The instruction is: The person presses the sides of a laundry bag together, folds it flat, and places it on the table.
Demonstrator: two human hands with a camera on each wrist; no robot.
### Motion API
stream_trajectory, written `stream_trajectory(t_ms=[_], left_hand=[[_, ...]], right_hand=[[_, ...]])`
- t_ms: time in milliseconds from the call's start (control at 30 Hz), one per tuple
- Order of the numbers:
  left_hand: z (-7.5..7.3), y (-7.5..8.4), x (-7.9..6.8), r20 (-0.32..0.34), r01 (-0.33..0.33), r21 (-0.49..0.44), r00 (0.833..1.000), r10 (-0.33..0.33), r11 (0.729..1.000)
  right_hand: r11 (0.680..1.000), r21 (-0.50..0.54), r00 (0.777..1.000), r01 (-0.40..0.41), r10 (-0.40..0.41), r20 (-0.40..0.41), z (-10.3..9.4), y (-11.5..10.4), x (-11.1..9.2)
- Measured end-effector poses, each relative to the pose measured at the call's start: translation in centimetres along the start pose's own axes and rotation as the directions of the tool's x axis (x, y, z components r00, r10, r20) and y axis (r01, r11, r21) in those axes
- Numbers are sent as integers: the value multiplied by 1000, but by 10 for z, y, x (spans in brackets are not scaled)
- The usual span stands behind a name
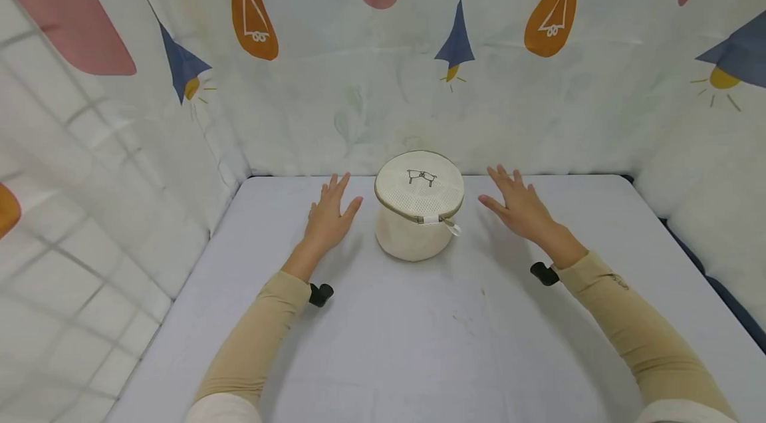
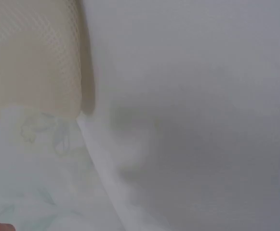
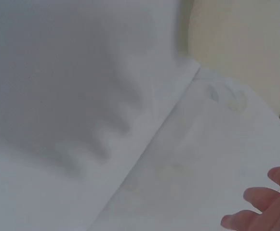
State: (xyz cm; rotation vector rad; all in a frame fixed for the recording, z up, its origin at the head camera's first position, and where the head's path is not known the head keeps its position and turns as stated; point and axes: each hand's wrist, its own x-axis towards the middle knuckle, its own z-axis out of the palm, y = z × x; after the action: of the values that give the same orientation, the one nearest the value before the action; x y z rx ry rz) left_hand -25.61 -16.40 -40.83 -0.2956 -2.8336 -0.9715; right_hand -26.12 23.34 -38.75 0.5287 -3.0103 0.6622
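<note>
A cream mesh laundry bag [image 1: 413,237], round like a drum, stands upright near the far edge of the table. Its zipped lid bears a drawing of glasses, and a white tab hangs by the zip pull at the front right. To the left of the bag, my left hand [image 1: 329,219] hovers with fingers spread, apart from it. My right hand [image 1: 522,209] is held over the table on the other side, fingers spread, touching nothing. Part of the bag [image 2: 33,57] shows in the left wrist view. Fingertips of the right hand [image 3: 270,207] appear in the right wrist view.
A white-covered table [image 1: 419,336] lies under both arms. Behind it hangs a printed curtain [image 1: 371,90] with lamps and bulbs, and another sheet [image 1: 78,263] hangs along the left. Each wrist carries a small black camera [image 1: 321,294].
</note>
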Motion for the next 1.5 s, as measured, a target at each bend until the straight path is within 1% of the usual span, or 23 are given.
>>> stream_trajectory(t_ms=[167,300,400,533,633,700,800,900,1000,1033,1100,1200,1233,1300,1367,1433,1500], left_hand=[[1,5,0,-16,-30,-36,999,29,999],[3,9,-4,-27,-51,-109,998,49,993],[4,13,-7,-36,-77,-173,997,72,982],[6,18,-8,-55,-106,-219,994,96,970],[8,21,-8,-72,-115,-261,992,100,958],[8,23,-8,-80,-119,-305,992,99,945],[8,27,-8,-83,-113,-399,993,86,910],[8,31,-8,-68,-90,-485,996,65,870],[7,36,-8,-33,-39,-568,999,24,822],[7,38,-7,-19,-18,-593,1000,9,805],[6,41,-7,12,27,-650,1000,-24,760],[6,43,-6,55,86,-716,996,-66,693],[6,43,-6,66,103,-733,995,-80,672],[7,44,-6,84,134,-759,991,-109,637],[7,44,-6,98,161,-777,986,-135,609],[7,45,-6,107,179,-789,982,-154,588],[8,46,-6,115,190,-796,980,-164,574]], right_hand=[[999,38,1000,16,-16,4,-1,-6,-3],[997,79,1000,24,-25,15,-1,-10,-5],[994,104,999,34,-36,19,-1,-13,-7],[990,123,998,67,-68,4,-1,-18,-7],[986,141,996,86,-86,-12,-1,-22,-8],[982,164,996,89,-87,-16,-2,-23,-8],[968,236,996,86,-87,-6,-2,-24,-8],[946,314,996,76,-86,17,-2,-25,-7],[914,401,995,58,-84,47,-2,-26,-5],[896,441,995,44,-80,63,-2,-26,-4],[850,527,992,12,-74,98,-2,-28,-2],[756,652,985,-64,-55,161,-1,-30,0],[731,676,983,-89,-47,180,0,-30,1],[704,699,978,-125,-31,205,1,-31,2],[687,711,975,-149,-16,220,3,-33,3],[677,719,975,-155,-11,220,4,-34,4],[662,733,977,-153,-10,213,5,-36,4]])
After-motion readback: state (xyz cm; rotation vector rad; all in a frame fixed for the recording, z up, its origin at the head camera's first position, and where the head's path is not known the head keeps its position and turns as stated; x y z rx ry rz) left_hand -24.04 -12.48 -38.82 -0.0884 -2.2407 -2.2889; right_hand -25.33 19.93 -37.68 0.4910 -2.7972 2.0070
